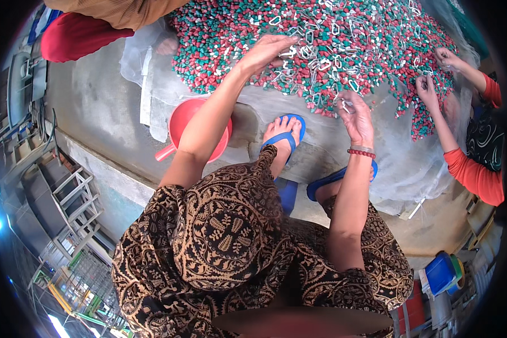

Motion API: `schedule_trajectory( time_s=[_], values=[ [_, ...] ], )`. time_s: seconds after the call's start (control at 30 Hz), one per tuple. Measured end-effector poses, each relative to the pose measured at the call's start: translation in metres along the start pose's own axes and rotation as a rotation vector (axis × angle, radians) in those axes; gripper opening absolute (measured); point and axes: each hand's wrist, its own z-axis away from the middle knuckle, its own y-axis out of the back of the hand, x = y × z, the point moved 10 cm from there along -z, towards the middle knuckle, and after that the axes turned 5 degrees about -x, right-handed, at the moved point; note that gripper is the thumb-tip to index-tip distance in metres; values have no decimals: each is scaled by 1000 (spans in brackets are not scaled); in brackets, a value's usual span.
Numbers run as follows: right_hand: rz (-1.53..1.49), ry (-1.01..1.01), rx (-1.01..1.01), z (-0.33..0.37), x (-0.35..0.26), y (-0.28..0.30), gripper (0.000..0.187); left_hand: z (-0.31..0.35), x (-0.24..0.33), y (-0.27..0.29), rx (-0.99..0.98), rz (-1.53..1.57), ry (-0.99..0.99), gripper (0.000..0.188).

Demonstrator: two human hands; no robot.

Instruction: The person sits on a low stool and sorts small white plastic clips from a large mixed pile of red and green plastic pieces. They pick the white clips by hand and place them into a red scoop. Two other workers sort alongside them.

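Observation:
A wide, low pile of small red, green and white pieces [225,45] spreads over a pale sheet. White oval links [324,64] lie scattered on top, thickest near the middle. My left hand [265,53] reaches over the pile's near side, fingers stretched and thumb apart, with white links just by the fingertips. At the near edge, my right hand [357,118] is palm up with bent fingers, pinching a small white link [347,107]. A red bracelet circles that wrist.
A red plastic dipper [177,121] stands below my left forearm. Another person's hands [428,90] work at the pile's right side. Someone in a brown garment [112,11] is at the upper left. My feet in blue flip-flops [284,132] are close to the near edge.

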Motion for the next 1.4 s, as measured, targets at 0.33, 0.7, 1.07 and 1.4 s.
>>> schedule_trajectory(
  time_s=[0.33,0.7,1.07,1.4],
  values=[
    [1612,494,149,-36,32,-16,25,26,-46,-3,252,-1166,7,32],
    [371,10,196,-19,-1,22,12,42,-21,-30,318,-737,-163,26],
    [-542,-94,-115,-15,48,-65,32,128,89,-99,351,-990,-694,38],
    [-755,-108,-346,-18,32,-74,20,368,-126,191,475,-1240,725,93]
  ],
)
